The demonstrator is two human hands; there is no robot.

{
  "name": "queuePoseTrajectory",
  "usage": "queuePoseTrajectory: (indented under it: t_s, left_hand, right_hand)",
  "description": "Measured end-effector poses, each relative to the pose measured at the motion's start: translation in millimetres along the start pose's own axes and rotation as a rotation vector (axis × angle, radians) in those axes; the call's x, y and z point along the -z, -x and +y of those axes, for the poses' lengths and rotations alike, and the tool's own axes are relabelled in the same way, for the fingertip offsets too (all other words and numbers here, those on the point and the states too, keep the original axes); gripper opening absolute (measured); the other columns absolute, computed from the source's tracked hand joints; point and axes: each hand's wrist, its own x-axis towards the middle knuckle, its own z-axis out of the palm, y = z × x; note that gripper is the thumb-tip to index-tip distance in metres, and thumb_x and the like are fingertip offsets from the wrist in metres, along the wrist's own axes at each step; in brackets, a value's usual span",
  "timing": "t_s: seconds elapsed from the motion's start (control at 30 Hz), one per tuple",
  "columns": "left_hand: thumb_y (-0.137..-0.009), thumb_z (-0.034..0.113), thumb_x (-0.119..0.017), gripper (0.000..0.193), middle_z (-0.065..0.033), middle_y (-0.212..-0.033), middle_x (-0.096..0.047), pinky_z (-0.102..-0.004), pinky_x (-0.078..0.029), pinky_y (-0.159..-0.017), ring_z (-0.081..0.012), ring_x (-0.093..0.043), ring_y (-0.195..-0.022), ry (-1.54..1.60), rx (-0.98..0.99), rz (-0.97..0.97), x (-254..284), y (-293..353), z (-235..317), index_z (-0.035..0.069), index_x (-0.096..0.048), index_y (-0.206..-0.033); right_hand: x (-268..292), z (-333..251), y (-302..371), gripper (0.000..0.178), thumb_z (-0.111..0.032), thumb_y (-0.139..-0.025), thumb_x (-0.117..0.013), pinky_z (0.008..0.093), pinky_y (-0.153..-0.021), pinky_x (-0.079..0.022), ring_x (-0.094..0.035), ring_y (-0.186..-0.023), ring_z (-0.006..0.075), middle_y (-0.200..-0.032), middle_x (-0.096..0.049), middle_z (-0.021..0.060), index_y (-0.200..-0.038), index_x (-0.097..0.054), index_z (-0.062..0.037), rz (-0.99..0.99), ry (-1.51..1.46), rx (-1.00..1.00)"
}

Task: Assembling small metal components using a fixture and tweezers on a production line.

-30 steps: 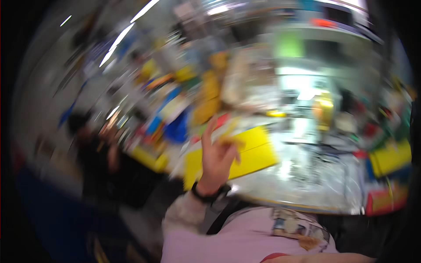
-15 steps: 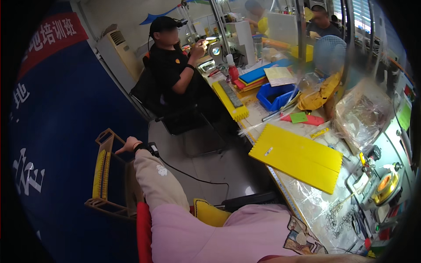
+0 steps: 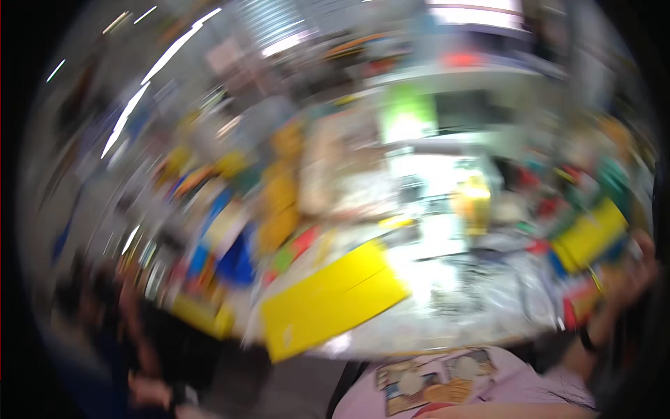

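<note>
We have our right hand (image 3: 631, 272) raised at the far right, just beside a yellow slab (image 3: 592, 237) that lies at the right end of the desk (image 3: 398, 328), with something blue under its edge and a red item (image 3: 581, 304) just below it. Blur hides the fingers there, so we cannot tell whether that grip is apart, together or clamped on anything, nor whether it touches the slab. Our left hand (image 3: 148, 391) is low at the far left, off the desk, a dark watch (image 3: 176, 398) at its wrist; its grip is too smeared for us to read either. In front of us a large yellow board (image 3: 331, 300) lies aslant near the front edge of the desk. Beyond its left end we make out a blue bin (image 3: 237, 258), and past the board, an amber bag (image 3: 279, 195) and a pale plastic bag (image 3: 349, 171). A gold-coloured object (image 3: 473, 202) shines under bright light toward the back. A person in dark clothes (image 3: 91, 286) is at the left.
</note>
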Motion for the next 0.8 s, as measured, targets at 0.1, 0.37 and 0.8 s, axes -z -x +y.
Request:
queuePoseTrajectory:
  t_s: [0.1, 0.37, 0.8]
  left_hand:
    - [-0.056, 0.036, -0.091, 0.078, -0.0158, -0.106, -0.065, -0.0317, -0.050, -0.082, -0.0205, -0.063, -0.095, 0.193, -0.441, 0.555, 349.9, 46.2, 199.6, -0.003, -0.060, -0.116]
    - [-0.060, 0.031, -0.087, 0.072, -0.0159, -0.108, -0.064, -0.0324, -0.050, -0.083, -0.0224, -0.062, -0.096, 0.456, -1.239, 1.466, 718.1, 471.4, 265.3, -0.002, -0.058, -0.118]
    - [-0.068, 0.022, -0.081, 0.063, -0.0160, -0.110, -0.062, -0.0336, -0.050, -0.084, -0.0254, -0.061, -0.098, 0.518, -1.779, 1.549, 603.3, 537.8, 164.2, 0.000, -0.056, -0.121]
  right_hand:
    - [60.4, 4.7, 18.0, 0.035, -0.031, -0.089, -0.057, 0.0301, -0.084, -0.042, -0.053, -0.085, 0.0149, -0.096, -0.055, 0.0070, -0.104, -0.057, 0.0003, -0.165, 0.006, -0.264]
    - [176.3, -91.1, 23.0, 0.017, -0.016, -0.091, -0.059, 0.0225, -0.069, -0.044, -0.055, -0.077, 0.0082, -0.088, -0.056, 0.0030, -0.100, -0.061, -0.0007, 0.197, 0.338, -0.141]
    - [223.0, -157.7, -31.1, 0.042, 0.006, -0.080, -0.065, 0.0235, -0.049, -0.034, -0.035, -0.054, 0.0100, -0.060, -0.041, 0.0023, -0.064, -0.030, -0.0124, 0.339, 0.381, 0.599]
